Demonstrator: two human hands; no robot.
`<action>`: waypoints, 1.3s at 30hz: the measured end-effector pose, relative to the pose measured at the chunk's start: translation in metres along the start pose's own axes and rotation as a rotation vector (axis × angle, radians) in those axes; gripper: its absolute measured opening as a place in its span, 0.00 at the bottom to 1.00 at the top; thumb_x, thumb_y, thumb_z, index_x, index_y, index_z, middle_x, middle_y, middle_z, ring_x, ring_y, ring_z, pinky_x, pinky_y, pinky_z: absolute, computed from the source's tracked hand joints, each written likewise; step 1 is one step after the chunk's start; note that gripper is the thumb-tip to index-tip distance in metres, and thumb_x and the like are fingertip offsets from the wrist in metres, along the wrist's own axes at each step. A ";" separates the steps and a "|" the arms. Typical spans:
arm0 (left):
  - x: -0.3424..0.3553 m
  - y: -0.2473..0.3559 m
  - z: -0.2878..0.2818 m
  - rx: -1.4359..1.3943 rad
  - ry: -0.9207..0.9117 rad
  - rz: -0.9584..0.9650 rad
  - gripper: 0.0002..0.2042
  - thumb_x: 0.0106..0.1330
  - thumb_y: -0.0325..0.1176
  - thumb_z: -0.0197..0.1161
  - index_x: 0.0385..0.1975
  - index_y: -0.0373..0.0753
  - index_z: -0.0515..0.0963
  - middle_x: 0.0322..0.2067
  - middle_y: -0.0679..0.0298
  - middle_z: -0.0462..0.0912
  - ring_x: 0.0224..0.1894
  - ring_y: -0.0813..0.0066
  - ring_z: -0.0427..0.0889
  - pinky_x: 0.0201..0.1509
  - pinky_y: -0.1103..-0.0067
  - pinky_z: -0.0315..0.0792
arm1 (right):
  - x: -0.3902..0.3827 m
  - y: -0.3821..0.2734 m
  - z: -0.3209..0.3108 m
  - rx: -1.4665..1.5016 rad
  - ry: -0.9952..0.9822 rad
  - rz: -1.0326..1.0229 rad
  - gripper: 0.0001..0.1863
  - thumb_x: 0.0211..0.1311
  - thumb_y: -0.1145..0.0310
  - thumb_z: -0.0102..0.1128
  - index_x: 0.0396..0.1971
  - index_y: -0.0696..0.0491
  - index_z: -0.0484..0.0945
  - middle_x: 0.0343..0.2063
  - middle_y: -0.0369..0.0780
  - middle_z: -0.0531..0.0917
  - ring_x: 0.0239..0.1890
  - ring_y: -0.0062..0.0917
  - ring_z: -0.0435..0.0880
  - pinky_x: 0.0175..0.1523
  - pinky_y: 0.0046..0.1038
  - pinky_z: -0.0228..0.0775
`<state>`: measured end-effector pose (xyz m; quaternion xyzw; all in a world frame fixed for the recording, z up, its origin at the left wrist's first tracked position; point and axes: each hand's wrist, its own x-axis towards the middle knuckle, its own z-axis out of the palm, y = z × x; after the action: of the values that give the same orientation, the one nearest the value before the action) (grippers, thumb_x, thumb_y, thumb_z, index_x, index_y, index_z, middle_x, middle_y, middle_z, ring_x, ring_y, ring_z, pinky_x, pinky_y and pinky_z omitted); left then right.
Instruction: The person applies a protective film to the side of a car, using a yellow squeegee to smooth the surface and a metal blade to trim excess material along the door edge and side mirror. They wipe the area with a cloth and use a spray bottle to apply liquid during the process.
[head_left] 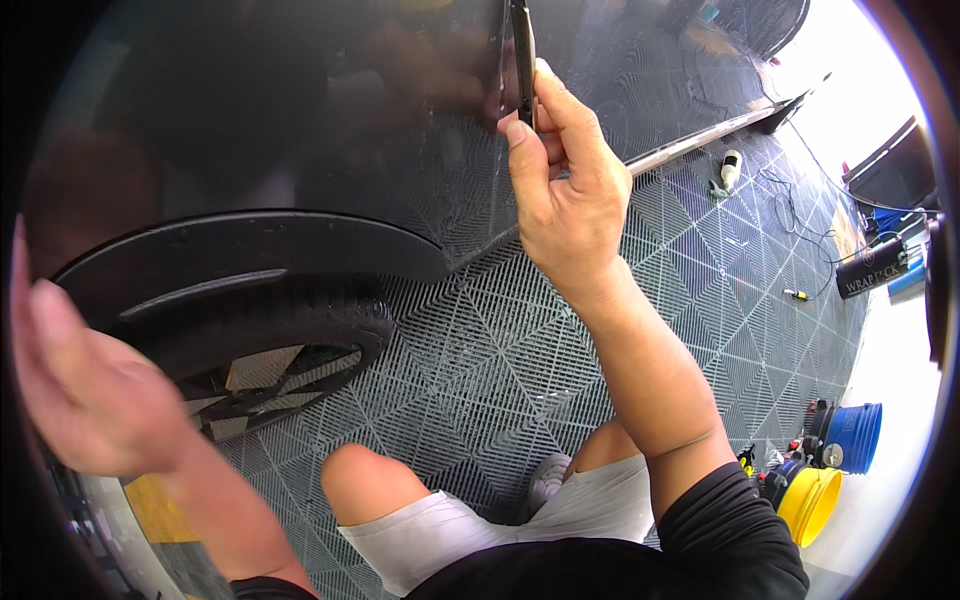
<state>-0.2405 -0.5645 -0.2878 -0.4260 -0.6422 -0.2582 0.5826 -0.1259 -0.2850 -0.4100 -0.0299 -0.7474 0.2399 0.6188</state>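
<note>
My right hand [578,190] is raised in front of a dark, glossy car body panel [400,120]. Its thumb and fingers close around the lower end of a narrow black bar-like piece [522,70], seen edge-on, whose top runs out of view. Whether that piece touches the panel I cannot tell. At the far left, my left hand [110,400] is slightly blurred, with its fingers stretched upward near the black wheel-arch trim [270,235]; nothing shows in it. Below the trim is a tyre [280,330] with a spoked wheel.
Grey slatted floor tiles [480,370] spread under my bent legs. A white bottle [732,168] and a thin cable [790,205] lie to the right. Further round stand a black box [868,272], a blue bucket [855,438] and a yellow bucket [812,505]. A side sill [700,138] runs along the car.
</note>
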 end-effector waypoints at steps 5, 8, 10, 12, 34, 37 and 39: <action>-0.113 0.083 0.038 -0.642 -0.282 -0.357 0.11 0.67 0.20 0.56 0.47 0.27 0.79 0.47 0.51 0.82 0.50 0.61 0.81 0.58 0.73 0.74 | -0.013 0.005 -0.006 -0.067 -0.029 0.010 0.23 0.64 0.83 0.60 0.60 0.62 0.72 0.34 0.38 0.86 0.30 0.12 0.81 0.36 0.15 0.75; -0.171 0.107 0.061 -0.768 -0.487 -0.681 0.10 0.66 0.20 0.59 0.46 0.27 0.80 0.44 0.53 0.83 0.45 0.64 0.83 0.51 0.75 0.77 | -0.021 0.012 -0.002 -0.061 -0.032 -0.013 0.23 0.64 0.83 0.60 0.60 0.62 0.72 0.34 0.37 0.86 0.30 0.12 0.81 0.35 0.15 0.75; -0.202 0.120 0.076 -0.905 -0.519 -0.987 0.10 0.66 0.22 0.61 0.46 0.27 0.80 0.43 0.54 0.83 0.43 0.69 0.83 0.49 0.76 0.77 | -0.026 0.013 -0.002 -0.073 -0.044 -0.010 0.23 0.64 0.83 0.60 0.60 0.62 0.72 0.34 0.38 0.86 0.30 0.12 0.81 0.36 0.15 0.75; -0.226 0.129 0.089 -0.963 -0.635 -1.199 0.12 0.67 0.23 0.61 0.49 0.27 0.78 0.46 0.53 0.83 0.47 0.70 0.83 0.54 0.77 0.76 | -0.029 0.014 -0.001 -0.062 -0.030 0.006 0.24 0.61 0.83 0.61 0.58 0.62 0.73 0.32 0.39 0.85 0.28 0.17 0.81 0.34 0.19 0.75; -0.287 0.197 0.160 -1.210 -0.522 -1.811 0.26 0.70 0.26 0.59 0.65 0.24 0.62 0.66 0.44 0.66 0.67 0.57 0.70 0.70 0.71 0.64 | -0.073 0.033 0.010 -0.012 0.020 0.067 0.22 0.56 0.83 0.62 0.54 0.62 0.77 0.26 0.41 0.82 0.24 0.26 0.80 0.30 0.26 0.74; -0.283 0.196 0.159 -1.302 -0.438 -1.921 0.28 0.71 0.30 0.60 0.65 0.23 0.61 0.66 0.47 0.66 0.68 0.58 0.67 0.71 0.65 0.62 | -0.077 0.035 0.013 -0.003 0.022 0.064 0.23 0.55 0.84 0.62 0.54 0.62 0.77 0.25 0.41 0.80 0.23 0.26 0.79 0.30 0.27 0.73; -0.283 0.195 0.161 -1.366 -0.360 -2.019 0.29 0.70 0.30 0.61 0.66 0.24 0.59 0.65 0.48 0.67 0.67 0.58 0.68 0.71 0.63 0.62 | -0.080 0.037 0.013 -0.006 0.028 0.057 0.24 0.54 0.84 0.62 0.54 0.62 0.77 0.25 0.41 0.80 0.23 0.27 0.79 0.30 0.27 0.73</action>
<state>-0.1719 -0.4025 -0.6246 0.0145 -0.4878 -0.8132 -0.3172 -0.1289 -0.2841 -0.4991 -0.0563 -0.7383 0.2545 0.6220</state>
